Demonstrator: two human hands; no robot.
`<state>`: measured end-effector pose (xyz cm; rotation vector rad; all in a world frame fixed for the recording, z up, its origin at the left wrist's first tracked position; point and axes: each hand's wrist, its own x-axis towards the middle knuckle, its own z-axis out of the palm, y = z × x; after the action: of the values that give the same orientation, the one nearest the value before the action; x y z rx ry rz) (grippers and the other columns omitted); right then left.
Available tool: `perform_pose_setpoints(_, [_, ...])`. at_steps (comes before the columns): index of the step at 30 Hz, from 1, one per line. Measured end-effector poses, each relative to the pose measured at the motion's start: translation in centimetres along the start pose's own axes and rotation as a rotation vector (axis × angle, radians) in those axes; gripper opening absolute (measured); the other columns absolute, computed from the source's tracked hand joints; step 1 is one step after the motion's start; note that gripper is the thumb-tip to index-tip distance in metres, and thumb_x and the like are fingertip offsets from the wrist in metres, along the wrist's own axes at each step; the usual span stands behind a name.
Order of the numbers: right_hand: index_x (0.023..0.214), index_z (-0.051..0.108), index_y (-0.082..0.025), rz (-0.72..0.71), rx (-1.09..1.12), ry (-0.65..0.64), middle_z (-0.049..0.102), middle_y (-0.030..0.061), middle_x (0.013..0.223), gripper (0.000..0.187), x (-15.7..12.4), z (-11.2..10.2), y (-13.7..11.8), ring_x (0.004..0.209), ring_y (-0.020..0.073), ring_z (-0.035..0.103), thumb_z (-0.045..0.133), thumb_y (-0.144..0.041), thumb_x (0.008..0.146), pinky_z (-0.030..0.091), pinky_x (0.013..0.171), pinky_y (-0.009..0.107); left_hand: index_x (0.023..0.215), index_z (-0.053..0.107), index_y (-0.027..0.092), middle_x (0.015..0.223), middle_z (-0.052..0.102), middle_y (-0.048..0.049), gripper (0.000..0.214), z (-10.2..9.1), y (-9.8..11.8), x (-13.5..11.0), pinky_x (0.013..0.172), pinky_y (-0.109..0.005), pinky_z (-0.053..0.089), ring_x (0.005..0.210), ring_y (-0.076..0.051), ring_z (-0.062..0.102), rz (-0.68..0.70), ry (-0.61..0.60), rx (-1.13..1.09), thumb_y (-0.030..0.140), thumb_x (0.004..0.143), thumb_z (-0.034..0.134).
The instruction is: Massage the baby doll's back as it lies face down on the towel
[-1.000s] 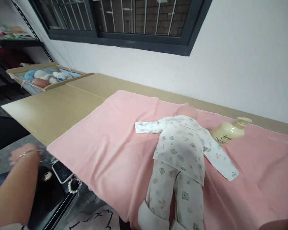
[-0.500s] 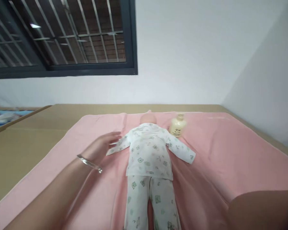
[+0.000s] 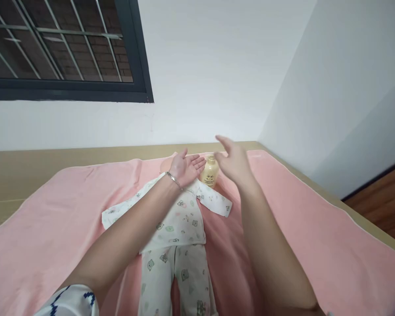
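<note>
My left hand (image 3: 187, 169), with a silver bangle at the wrist, is open with the palm turned up. It hovers over the upper chest of a baby doll (image 3: 181, 219) and partly hides the pale head. The doll lies on its back in white pajamas printed with small bears and leaves. A pale yellow bottle (image 3: 210, 174) with a printed face stands beside the doll's shoulder, just right of my left fingertips. My right hand (image 3: 235, 162) is raised right beside that bottle, fingers apart and slightly blurred. Whether it touches the bottle I cannot tell.
Under the doll a pink blanket (image 3: 276, 219) is spread over a tan surface (image 3: 6, 175). White walls rise behind and to the right, with a barred, dark-framed window (image 3: 69, 44) at upper left. Brown wooden panelling (image 3: 385, 202) shows at the right edge.
My left hand has moved from beside the doll's sleeve to above its chest, palm now up. My right hand has come up from the lower right to the bottle. The view has turned right.
</note>
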<state>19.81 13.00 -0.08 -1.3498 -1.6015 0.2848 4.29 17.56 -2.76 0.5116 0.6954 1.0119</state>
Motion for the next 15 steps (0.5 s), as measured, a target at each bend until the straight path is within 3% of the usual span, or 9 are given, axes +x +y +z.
perform_pose_setpoints(3, [0.148,0.059,-0.01,0.105,-0.217,-0.143,0.052,0.0137,0.157,0.058,0.5,3.0,1.4,0.15,0.0264,0.051,0.045,-0.007,0.091,0.042,0.131,0.046,0.167,0.025,0.002,0.17,0.037,-0.024,0.08,0.3,0.1,0.7,0.124,-0.033,0.047,0.158,-0.026,0.042,0.009,-0.063,-0.074,0.054,0.106,0.028])
perform_pose_setpoints(6, [0.134,0.065,-0.007,0.093,-0.353,-0.237,0.06,0.0172,0.147,0.05,0.2,4.3,1.8,0.144,0.0296,0.055,0.037,-0.003,0.093,0.049,0.122,0.046,0.166,0.024,-0.001,0.169,0.038,-0.0255,0.082,0.3,0.5,0.5,0.129,-0.034,0.041,0.16,-0.025,0.04,-0.005,-0.08,-0.119,0.055,0.106,0.027])
perform_pose_setpoints(11, [0.155,0.048,0.0,0.037,-0.465,-0.335,0.035,0.0192,0.168,0.064,-0.2,4.5,1.7,0.164,0.029,0.027,0.031,-0.003,0.093,0.026,0.138,0.05,0.165,0.029,0.0,0.165,0.044,-0.0256,0.079,-1.0,1.0,-1.7,0.126,-0.033,0.047,0.157,-0.026,0.044,-0.024,-0.095,-0.151,0.053,0.106,0.03])
perform_pose_setpoints(15, [0.161,0.041,0.001,0.062,-0.514,-0.373,0.029,0.0193,0.17,0.072,0.1,4.8,1.7,0.166,0.032,0.02,0.035,-0.003,0.09,0.018,0.14,0.057,0.165,0.03,0.003,0.163,0.048,-0.0253,0.077,-2.2,0.7,-4.4,0.128,-0.036,0.044,0.157,-0.026,0.045,-0.066,-0.03,-0.124,0.052,0.106,0.032])
